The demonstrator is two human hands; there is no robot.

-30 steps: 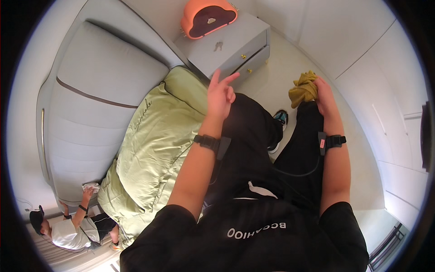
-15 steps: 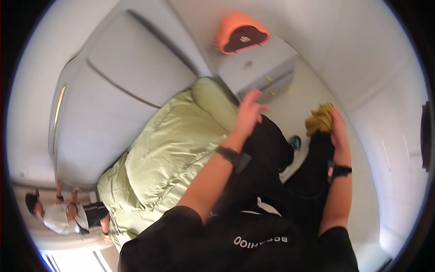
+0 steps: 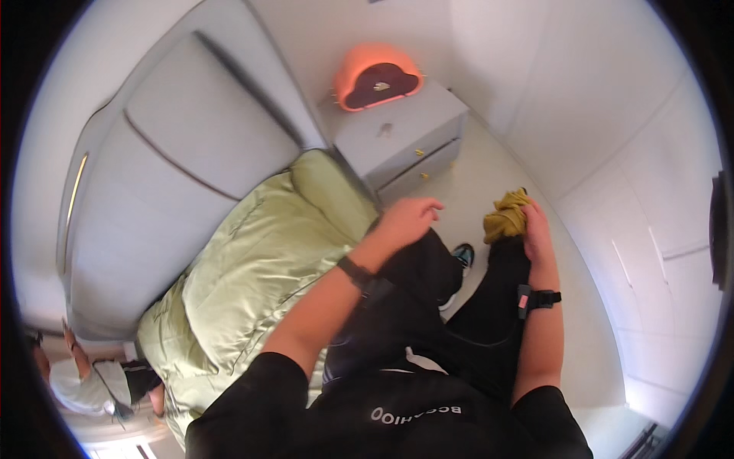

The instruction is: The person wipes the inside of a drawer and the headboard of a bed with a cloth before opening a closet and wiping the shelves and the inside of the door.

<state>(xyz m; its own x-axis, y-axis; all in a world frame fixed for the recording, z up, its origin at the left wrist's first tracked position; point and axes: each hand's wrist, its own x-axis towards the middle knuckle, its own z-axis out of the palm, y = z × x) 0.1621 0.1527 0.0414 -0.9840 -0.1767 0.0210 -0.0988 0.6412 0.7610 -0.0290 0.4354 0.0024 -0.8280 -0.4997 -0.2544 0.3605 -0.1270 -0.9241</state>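
Observation:
My right hand (image 3: pixel 538 232) grips a crumpled mustard-yellow cloth (image 3: pixel 506 217) from its right side, just beyond my right knee. The cloth hangs in loose folds; a small dark bit shows at its top edge. My left hand (image 3: pixel 410 219) holds nothing and reaches out over my left thigh, fingers partly stretched and slightly bent. It is apart from the cloth, nearest to the grey nightstand (image 3: pixel 405 138) and the bed's edge. Light green satin bedding (image 3: pixel 245 268) lies to the left of my left forearm.
An orange cloud-shaped device (image 3: pixel 378 76) with a dark front stands on the nightstand. The grey padded headboard (image 3: pixel 176 145) rises at the left. White cabinet doors (image 3: pixel 642 222) line the right side. Another person (image 3: pixel 92 382) is beyond the bed at the far left.
The whole view has shifted, with nightstand and bed now further left and lower. My left hand has lowered, its fingers less raised. My right hand keeps hold of the cloth.

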